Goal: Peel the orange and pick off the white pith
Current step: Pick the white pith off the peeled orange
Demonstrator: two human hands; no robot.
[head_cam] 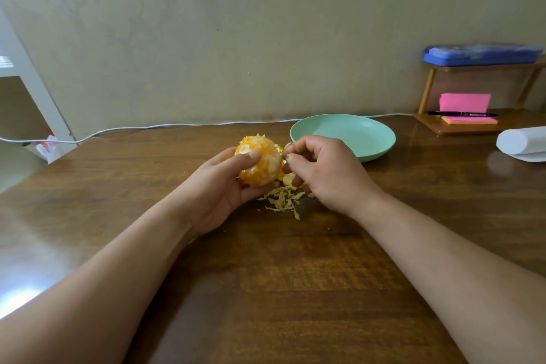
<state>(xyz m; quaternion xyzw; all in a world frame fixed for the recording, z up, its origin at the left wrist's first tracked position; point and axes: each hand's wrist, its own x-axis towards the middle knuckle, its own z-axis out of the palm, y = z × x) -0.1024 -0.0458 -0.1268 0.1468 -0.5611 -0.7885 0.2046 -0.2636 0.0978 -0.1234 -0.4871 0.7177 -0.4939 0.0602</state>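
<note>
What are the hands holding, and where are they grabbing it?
The left hand holds the peeled orange, thumb across its front, fingers underneath. The right hand seems to pinch pith at the orange's right side, too small to be sure.

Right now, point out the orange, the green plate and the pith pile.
orange [267, 169]: head view, peeled side facing the camera.
green plate [348, 136]: head view, bare inner floor.
pith pile [283, 198]: head view, middle of the loose strands.

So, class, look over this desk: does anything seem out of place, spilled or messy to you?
Yes: pale pith shreds and bits of peel lie scattered on the wooden table below the orange, not in the green plate just behind. Nothing else looks odd.
</note>
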